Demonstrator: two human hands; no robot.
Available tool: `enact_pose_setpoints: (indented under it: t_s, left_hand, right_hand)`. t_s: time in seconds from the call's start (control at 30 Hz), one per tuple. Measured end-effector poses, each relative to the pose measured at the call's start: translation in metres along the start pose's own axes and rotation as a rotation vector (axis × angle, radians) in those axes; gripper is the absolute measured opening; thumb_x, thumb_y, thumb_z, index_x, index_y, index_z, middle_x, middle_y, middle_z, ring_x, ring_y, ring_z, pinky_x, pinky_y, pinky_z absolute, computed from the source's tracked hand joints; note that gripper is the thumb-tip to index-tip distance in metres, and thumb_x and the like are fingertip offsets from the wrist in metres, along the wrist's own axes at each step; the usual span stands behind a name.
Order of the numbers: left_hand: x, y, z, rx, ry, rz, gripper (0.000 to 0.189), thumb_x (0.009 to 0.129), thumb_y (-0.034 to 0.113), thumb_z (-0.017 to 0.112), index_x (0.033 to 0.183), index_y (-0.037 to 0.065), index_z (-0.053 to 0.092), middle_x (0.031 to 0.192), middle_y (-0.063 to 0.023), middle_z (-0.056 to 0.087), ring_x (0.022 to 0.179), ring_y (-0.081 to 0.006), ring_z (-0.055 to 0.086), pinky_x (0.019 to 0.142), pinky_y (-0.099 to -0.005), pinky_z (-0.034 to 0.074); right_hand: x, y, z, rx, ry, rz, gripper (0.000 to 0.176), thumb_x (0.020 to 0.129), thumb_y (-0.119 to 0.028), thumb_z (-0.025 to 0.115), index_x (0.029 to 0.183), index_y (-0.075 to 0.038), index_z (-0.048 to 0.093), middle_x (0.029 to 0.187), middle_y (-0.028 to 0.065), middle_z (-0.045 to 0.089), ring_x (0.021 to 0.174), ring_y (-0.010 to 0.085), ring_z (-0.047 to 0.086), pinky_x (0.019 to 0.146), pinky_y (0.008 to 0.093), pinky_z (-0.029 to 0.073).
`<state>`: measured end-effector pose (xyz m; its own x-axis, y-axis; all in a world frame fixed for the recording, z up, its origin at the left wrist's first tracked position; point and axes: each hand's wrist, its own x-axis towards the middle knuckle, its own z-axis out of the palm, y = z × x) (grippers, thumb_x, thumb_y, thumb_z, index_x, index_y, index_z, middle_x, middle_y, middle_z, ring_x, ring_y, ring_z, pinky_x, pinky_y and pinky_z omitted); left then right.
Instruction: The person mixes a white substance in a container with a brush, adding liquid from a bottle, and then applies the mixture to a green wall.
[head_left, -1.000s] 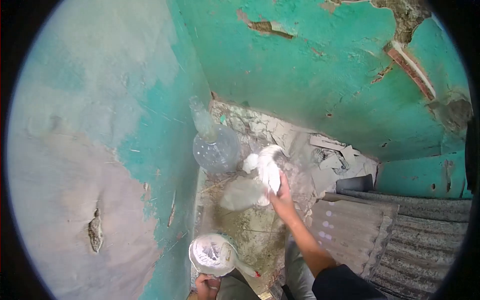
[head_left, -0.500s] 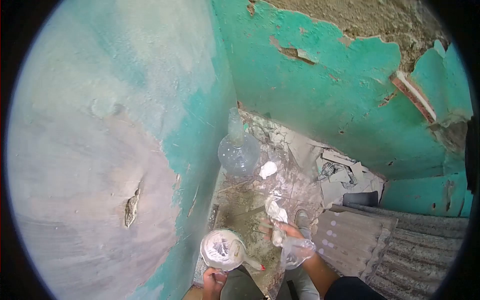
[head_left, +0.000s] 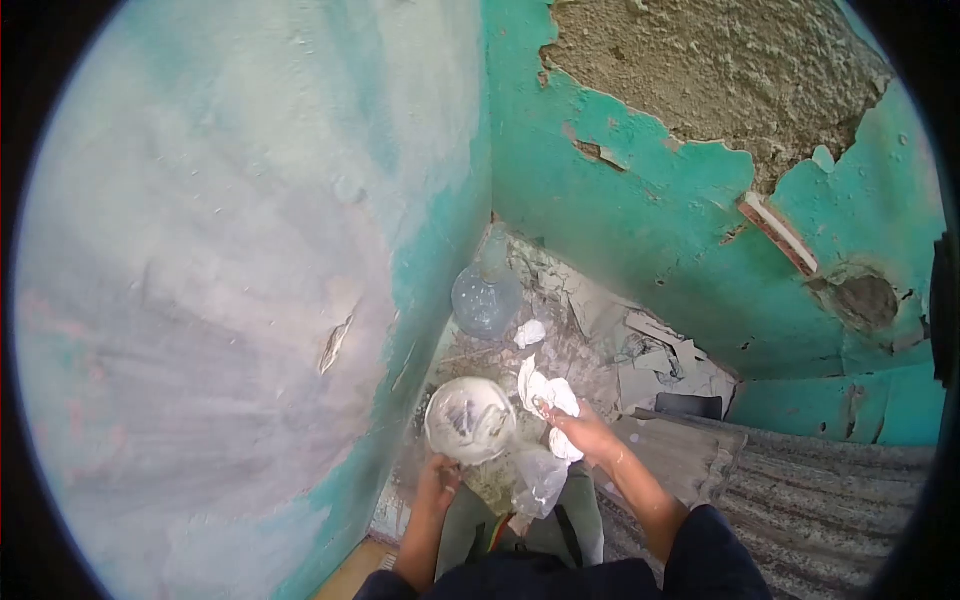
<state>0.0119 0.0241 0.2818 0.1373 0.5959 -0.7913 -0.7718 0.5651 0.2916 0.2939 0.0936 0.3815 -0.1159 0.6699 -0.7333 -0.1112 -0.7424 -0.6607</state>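
Observation:
My left hand (head_left: 440, 478) grips the near edge of a round bowl (head_left: 432, 428) from below. White paste coats the bowl's rim and inside, with a darker patch in the middle. To its right, my right hand (head_left: 583, 432) is closed on a crumpled white cloth (head_left: 563, 398), whose folds stick out past the fingers on both sides. White smears show on the right hand and wrist. A clear plastic bag (head_left: 540, 478) hangs just below, between the bowl and my right forearm, over my lap.
A large clear bottle (head_left: 486, 303) stands in the corner by a white lump (head_left: 530, 333). Broken plaster pieces (head_left: 660, 350) line the far wall. Corrugated sheets (head_left: 800, 490) lie at right. The left wall (head_left: 200, 300) is whitish; the green wall (head_left: 620, 220) is peeling.
The view has shifted, showing more of the green wall. My right fingers, spread before, are now closed on the white cloth. The plastic bag has moved from my right wrist toward the bowl.

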Motion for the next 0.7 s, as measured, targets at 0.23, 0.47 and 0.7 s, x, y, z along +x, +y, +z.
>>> enact_pose_setpoints:
  t_s: [0.23,0.47,0.7]
  left_hand:
    - [-0.03,0.017,0.048,0.079,-0.174,0.068,0.083,0.07,-0.005,0.047,0.148,0.018,0.027,0.114,-0.0055,0.055,0.083,-0.0165,0.055,0.064,-0.0284,0.046]
    - [-0.048,0.025,0.067,0.052,-0.173,0.124,0.079,0.075,-0.006,0.045,0.147,0.02,0.027,0.109,-0.0029,0.056,0.078,-0.0135,0.054,0.061,-0.0274,0.045]
    - [-0.034,0.026,0.057,0.076,-0.198,0.121,0.075,0.077,-0.005,0.046,0.145,0.02,0.028,0.105,-0.0015,0.056,0.076,-0.0111,0.054,0.059,-0.0246,0.045]
  right_hand:
    - [-0.057,-0.038,0.009,-0.271,-0.133,-0.133,0.045,0.096,-0.021,0.056,0.134,0.003,0.05,0.121,0.0069,0.062,0.107,0.0137,0.056,0.094,0.0295,0.044]
    - [-0.091,-0.057,0.004,-0.127,-0.156,-0.181,0.042,0.101,-0.027,0.053,0.134,0.0,0.05,0.116,0.0066,0.063,0.103,0.012,0.056,0.088,0.0288,0.047]
    - [-0.127,-0.073,0.034,-0.088,-0.126,-0.346,0.05,0.089,-0.01,0.067,0.135,-0.002,0.049,0.123,0.0036,0.063,0.109,0.0123,0.056,0.089,0.0274,0.047]
